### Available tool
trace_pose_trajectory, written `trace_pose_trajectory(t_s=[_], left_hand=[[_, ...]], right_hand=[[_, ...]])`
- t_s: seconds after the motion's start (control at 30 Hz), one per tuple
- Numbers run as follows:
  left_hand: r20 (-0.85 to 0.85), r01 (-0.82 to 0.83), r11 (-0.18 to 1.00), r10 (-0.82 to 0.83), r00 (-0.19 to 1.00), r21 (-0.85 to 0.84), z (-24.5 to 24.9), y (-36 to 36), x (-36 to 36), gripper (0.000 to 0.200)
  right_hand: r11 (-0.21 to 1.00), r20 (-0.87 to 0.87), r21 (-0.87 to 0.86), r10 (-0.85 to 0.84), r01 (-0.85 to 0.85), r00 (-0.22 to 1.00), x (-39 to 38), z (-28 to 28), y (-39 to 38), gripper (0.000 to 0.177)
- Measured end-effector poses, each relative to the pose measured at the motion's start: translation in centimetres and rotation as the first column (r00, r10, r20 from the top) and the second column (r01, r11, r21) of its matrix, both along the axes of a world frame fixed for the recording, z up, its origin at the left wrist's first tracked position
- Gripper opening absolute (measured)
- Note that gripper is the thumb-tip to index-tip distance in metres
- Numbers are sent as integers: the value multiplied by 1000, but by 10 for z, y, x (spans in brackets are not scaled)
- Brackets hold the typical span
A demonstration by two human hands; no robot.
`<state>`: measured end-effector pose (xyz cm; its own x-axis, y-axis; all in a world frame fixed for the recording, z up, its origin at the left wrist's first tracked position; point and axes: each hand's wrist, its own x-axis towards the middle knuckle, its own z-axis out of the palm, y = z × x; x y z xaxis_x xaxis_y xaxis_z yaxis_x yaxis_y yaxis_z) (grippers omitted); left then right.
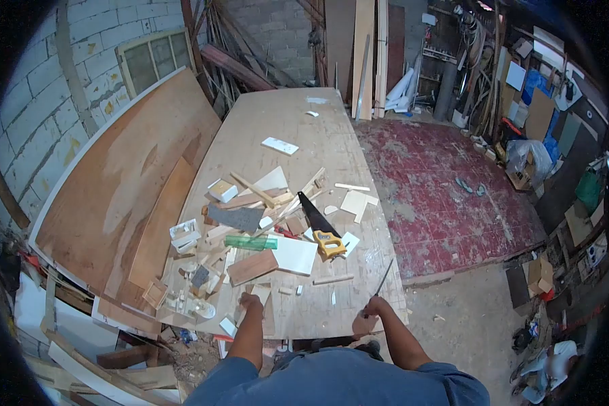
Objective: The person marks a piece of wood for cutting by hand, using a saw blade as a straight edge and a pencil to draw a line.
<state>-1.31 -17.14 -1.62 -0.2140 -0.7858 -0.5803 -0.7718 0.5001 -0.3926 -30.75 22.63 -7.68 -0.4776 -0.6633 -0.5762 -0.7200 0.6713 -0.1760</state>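
A woodworking workshop is indicated by the plywood worktable (298, 128) strewn at its centre with offcuts (250, 267) and a handsaw (320, 227), by planks (363, 54) stood upright at 12 o'clock, and by a large plywood sheet (115, 176) leaned at 9 o'clock.

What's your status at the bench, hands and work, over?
Left hand down on a wood piece. Right hand grips a thin blade. Handsaw and offcuts piled just ahead.

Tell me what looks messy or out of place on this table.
Wood scraps lie heaped at all angles on the table, a saw loose among them. The right hand grips a thin blade. Nothing looks spilled or broken.
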Motion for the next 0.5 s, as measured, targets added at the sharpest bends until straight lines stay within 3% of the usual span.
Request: trace_pose_trajectory(t_s=[0.1, 0.17, 0.2, 0.3, 0.37, 0.4, 0.47, 0.5], left_hand=[[-3, 2, 1000, -2, 1000, 2, 1, -6, -2, 102], [53, 44, 996, -48, 997, 77, 7, -4, 2, 101], [48, 43, 996, -46, 998, 77, 1, -3, 5, 101], [-76, -28, 999, 25, 997, -35, -14, 1, 12, 97], [-245, -110, 991, 88, 965, -76, -8, 10, 22, 64], [-241, -118, 990, 96, 966, -76, -10, 12, 27, 64], [-380, -79, 988, 22, 925, -134, -14, 18, 38, 93], [-378, -87, 987, 29, 925, -137, -17, 19, 40, 93]], right_hand=[[995, -42, 102, 5, -1, 999, 4, -11, 0, 41], [968, -114, -81, -245, 237, 963, 21, -3, 9, 34], [891, -131, -248, -419, 380, 898, 40, 28, 10, 31], [872, -143, -315, -435, 375, 889, 53, 29, 16, 30], [881, -142, -263, -439, 394, 887, 64, 46, 16, 21], [876, -169, -307, -435, 373, 884, 67, 45, 18, 19], [872, -190, -351, -423, 341, 886, 70, 42, 17, 17], [866, -206, -378, -424, 328, 882, 68, 39, 17, 16]])
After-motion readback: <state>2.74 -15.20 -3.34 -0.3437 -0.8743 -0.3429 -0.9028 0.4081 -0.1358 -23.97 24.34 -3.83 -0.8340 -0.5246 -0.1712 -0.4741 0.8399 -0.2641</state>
